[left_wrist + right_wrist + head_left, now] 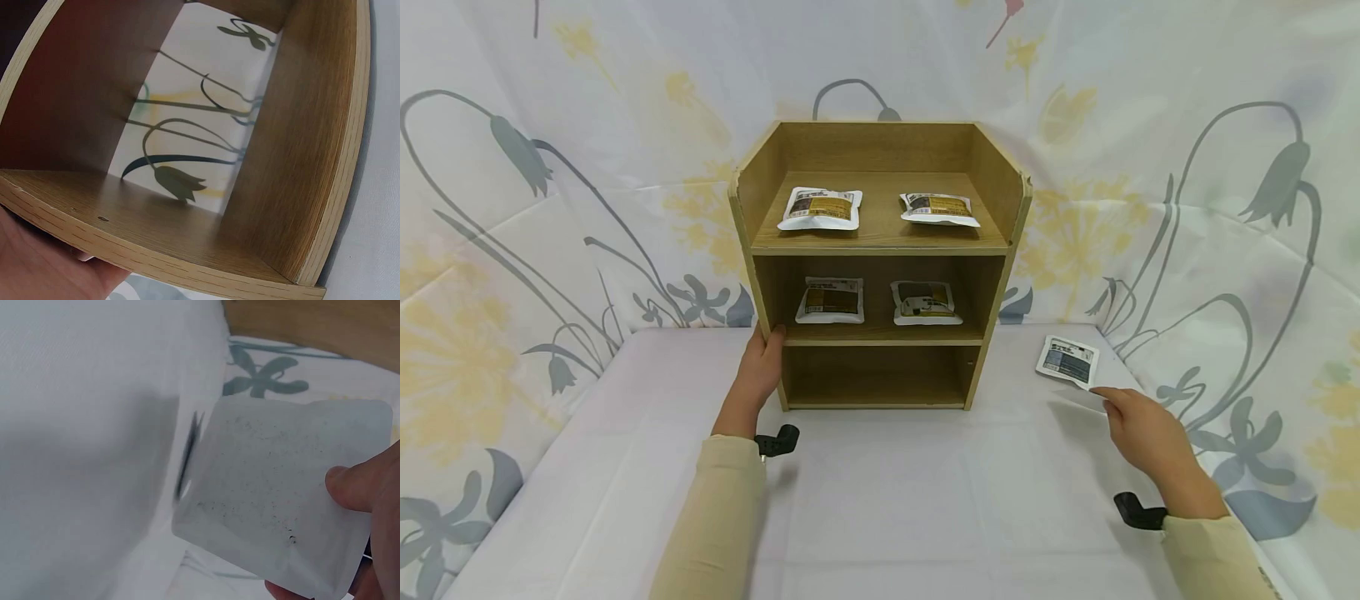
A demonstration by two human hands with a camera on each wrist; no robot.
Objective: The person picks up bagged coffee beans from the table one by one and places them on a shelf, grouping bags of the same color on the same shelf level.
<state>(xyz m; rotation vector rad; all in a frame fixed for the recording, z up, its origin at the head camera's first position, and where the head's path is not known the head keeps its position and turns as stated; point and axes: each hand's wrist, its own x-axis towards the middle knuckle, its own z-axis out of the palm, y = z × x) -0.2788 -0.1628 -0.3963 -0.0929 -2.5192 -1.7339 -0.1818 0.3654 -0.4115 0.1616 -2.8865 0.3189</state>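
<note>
A wooden shelf unit (992, 175) with three levels stands at the back of the table. My left hand (762, 371) grips its left side wall, thumb on the front edge; the left wrist view shows my palm (37, 262) against the shelf's wood (300, 156). To the right of the shelf lies a white packet with a dark label (1067, 360). My right hand (1142, 425) pinches its near corner. In the right wrist view the thumb (356, 484) presses on the packet's pale side (281, 487), which is tilted slightly off the cloth.
Two packets (820, 208) (940, 208) lie on the top shelf and two more (830, 300) (925, 302) on the middle one. A white cloth (880, 500) covers the table, and a floral sheet (1225, 208) hangs close behind and at both sides.
</note>
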